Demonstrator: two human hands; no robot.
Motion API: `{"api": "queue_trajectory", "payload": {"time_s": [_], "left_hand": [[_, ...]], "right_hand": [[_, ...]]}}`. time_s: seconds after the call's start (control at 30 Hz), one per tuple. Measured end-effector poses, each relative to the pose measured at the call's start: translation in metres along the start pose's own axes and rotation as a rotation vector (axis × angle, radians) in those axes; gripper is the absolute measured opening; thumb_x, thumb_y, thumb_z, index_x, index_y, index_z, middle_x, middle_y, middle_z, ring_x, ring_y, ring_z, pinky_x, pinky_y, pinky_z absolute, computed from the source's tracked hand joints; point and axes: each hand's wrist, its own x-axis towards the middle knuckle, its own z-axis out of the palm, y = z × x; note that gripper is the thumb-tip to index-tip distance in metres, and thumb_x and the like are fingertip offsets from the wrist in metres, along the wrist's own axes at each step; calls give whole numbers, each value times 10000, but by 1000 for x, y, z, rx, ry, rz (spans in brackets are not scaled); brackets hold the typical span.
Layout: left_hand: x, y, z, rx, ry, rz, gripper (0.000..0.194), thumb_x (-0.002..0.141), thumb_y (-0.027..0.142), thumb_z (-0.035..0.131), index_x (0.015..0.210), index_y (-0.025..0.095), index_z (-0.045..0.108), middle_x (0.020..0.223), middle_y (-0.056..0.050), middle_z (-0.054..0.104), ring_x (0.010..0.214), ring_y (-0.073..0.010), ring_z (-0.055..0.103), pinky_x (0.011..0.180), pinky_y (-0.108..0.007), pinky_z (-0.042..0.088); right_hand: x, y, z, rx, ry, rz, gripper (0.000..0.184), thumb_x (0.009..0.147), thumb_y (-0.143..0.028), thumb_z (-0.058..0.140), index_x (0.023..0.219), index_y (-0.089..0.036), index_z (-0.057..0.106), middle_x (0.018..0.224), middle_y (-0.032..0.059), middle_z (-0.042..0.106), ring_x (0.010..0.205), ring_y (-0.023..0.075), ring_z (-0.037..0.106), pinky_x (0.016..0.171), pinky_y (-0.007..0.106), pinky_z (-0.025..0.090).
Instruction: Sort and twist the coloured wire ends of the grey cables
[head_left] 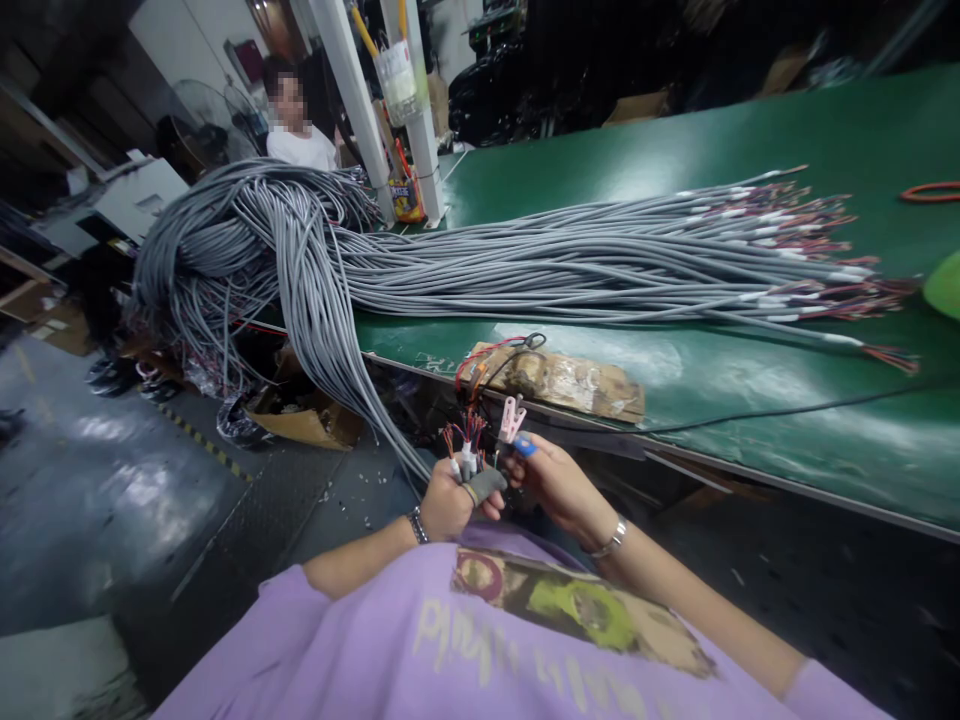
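My left hand (450, 503), with a grey cover on its thumb, is closed round several grey cables (411, 462). Their white-banded ends and thin coloured wires (469, 432) fan out above the fist. Close beside it, my right hand (559, 485), blue tape on its thumb, pinches the lower end of a pink clothespin (511, 420). The clothespin points up, near the wire tips. Whether a wire is also between the right fingers is too small to tell. The held cables run up left into a large grey cable bundle (300, 250).
On the green table (750, 400), long grey cables (570, 255) lie with stripped ends to the right. A taped wooden board (562, 380) with red and black leads sits at the near edge. White posts (352, 110) rise behind; another person (300, 145) is at the back left.
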Motion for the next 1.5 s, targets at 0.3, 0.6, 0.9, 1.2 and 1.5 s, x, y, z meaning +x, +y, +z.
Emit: {"api": "queue_trajectory", "payload": {"time_s": [0.3, 0.6, 0.9, 1.2, 1.5], "left_hand": [[-5, 10, 5, 97, 15, 20, 500, 508, 576, 803, 639, 161, 556, 447, 12, 590, 363, -106, 532, 396, -220, 450], [-2, 3, 2, 48, 79, 50, 527, 529, 620, 777, 647, 161, 546, 480, -3, 616, 365, -107, 540, 389, -212, 431], [2, 1, -5, 29, -203, -13, 485, 569, 576, 783, 630, 130, 602, 482, -29, 618, 379, -117, 550, 399, -221, 449], [2, -2, -3, -106, -83, 24, 488, 546, 579, 795, 619, 139, 598, 466, -29, 614, 344, -113, 521, 359, -223, 430], [2, 2, -4, -151, -160, -18, 458, 546, 550, 790, 554, 128, 612, 424, -33, 587, 333, -106, 509, 349, -204, 391]], "right_hand": [[-15, -17, 7, -310, -61, -20, 435, 589, -573, 762, 644, -186, 570, 523, -38, 544, 493, 93, 401, 499, 257, 322], [-14, -13, 14, -127, 23, 38, 394, 558, -488, 774, 564, -199, 506, 431, -77, 447, 419, 65, 329, 443, 231, 262], [-13, -8, 17, 124, -265, 96, 331, 650, -430, 756, 673, -219, 502, 473, -35, 589, 390, 167, 555, 456, 304, 432], [-10, -5, 19, 107, -249, 101, 349, 679, -455, 737, 682, -231, 470, 439, -39, 585, 411, 188, 582, 469, 307, 416], [-9, -5, 19, 64, -342, 58, 386, 706, -519, 727, 783, -228, 485, 490, -28, 623, 410, 179, 579, 485, 325, 457]]}}
